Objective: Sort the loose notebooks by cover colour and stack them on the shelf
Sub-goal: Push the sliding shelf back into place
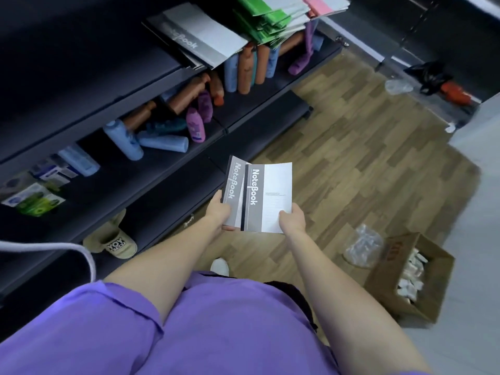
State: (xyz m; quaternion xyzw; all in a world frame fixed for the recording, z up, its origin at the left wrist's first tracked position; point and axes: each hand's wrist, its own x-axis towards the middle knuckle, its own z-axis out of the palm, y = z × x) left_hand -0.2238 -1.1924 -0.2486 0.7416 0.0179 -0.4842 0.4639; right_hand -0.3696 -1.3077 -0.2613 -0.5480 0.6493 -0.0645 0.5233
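Two grey-and-white notebooks are held in front of me above the floor. My left hand [219, 212] grips the lower left corner of the rear grey notebook [233, 185]. My right hand [292, 218] pinches the lower right corner of the front grey notebook [270, 196], which overlaps the other. On the top shelf [81, 77] lies a stack of grey notebooks [200, 36], with a pile of green notebooks [267, 20] to its right and pink notebooks [319, 5] further right.
The middle shelf holds toppled and upright bottles [162, 131] and small boxes [40, 190]. A beige slipper [113, 239] lies on the lowest shelf. On the wooden floor stand a cardboard box [408, 277] of white items and a clear plastic bag [362, 244].
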